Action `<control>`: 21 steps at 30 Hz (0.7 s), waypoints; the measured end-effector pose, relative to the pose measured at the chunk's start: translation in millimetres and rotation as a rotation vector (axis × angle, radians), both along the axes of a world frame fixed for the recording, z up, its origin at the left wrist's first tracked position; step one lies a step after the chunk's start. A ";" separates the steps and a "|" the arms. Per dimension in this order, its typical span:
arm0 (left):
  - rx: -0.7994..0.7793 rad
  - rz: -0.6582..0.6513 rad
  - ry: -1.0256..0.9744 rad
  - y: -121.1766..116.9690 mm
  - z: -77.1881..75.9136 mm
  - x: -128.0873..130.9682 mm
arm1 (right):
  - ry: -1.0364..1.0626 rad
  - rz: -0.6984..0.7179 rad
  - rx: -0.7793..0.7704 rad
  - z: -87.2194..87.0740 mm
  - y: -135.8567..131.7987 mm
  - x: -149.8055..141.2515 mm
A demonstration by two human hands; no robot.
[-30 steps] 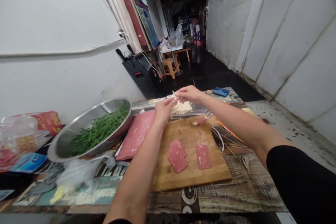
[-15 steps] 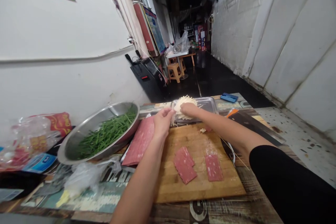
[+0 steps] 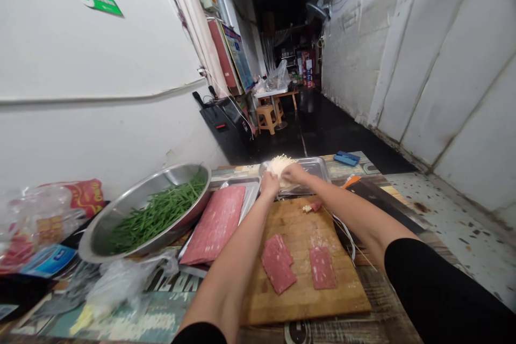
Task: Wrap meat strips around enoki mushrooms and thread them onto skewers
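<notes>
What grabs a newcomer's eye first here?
Probably the big steel bowl of cut greens at the table's left, with a stack of pink slices beside it. Next, the wooden cutting board at center, with a few loose slices on it. Just beyond, the left hand and right hand meet at pale strands over a metal tray.

Cream mushrooms (image 3: 281, 162), white-flecked pink meat slices (image 3: 322, 267), brown board (image 3: 302, 303), green vegetables (image 3: 159, 209)

The surface (image 3: 139, 328) has a wood-print top with teal patches. Directly on it: cutting board (image 3: 290, 217); metal bowl (image 3: 102, 228), left; meat tray (image 3: 252, 187), between bowl and board; rear tray (image 3: 316, 169), behind the board; plastic bag (image 3: 121, 282), front left.
</notes>
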State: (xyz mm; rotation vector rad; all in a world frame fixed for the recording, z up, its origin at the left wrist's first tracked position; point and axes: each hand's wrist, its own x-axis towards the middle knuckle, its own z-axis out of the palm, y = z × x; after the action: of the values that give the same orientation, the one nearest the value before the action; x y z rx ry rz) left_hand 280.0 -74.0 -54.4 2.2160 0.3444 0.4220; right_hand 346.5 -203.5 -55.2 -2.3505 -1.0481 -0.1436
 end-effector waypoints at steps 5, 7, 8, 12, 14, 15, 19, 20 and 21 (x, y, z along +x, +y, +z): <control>0.075 0.082 0.086 -5.1 5.3 0.3 | 0.128 -0.021 0.164 10.1 -25.1 -7.7; 0.096 0.083 0.071 -8.8 11.7 -4.2 | 0.205 -0.047 0.300 21.0 -42.2 -11.6; 0.104 0.081 0.050 -11.3 15.7 -7.6 | 0.265 -0.066 0.403 27.8 -52.0 -14.0; 0.119 0.041 -0.083 -25.8 34.7 -25.6 | 0.536 -0.102 0.792 57.8 -89.6 -31.0; 0.079 -0.031 -0.179 -35.7 44.8 -34.5 | 0.603 -0.080 0.850 70.9 -101.1 -44.3; 0.033 -0.085 -0.224 -41.1 49.8 -38.6 | 0.621 -0.068 0.858 76.5 -104.2 -51.7; -0.217 -0.303 -0.254 -60.5 66.8 -53.6 | 0.651 -0.027 0.826 94.7 -104.3 -80.3; -0.250 -0.325 -0.240 -63.7 69.8 -57.3 | 0.653 -0.028 0.818 98.3 -102.7 -86.4; -0.268 -0.339 -0.231 -66.0 72.3 -60.8 | 0.655 -0.031 0.811 101.6 -101.1 -91.8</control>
State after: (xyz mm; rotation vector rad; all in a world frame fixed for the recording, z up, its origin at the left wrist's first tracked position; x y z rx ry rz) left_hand 219.2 -140.0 17.9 1.8933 -0.0948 0.4138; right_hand 254.7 -304.6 46.4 -1.5005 -0.4849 0.1610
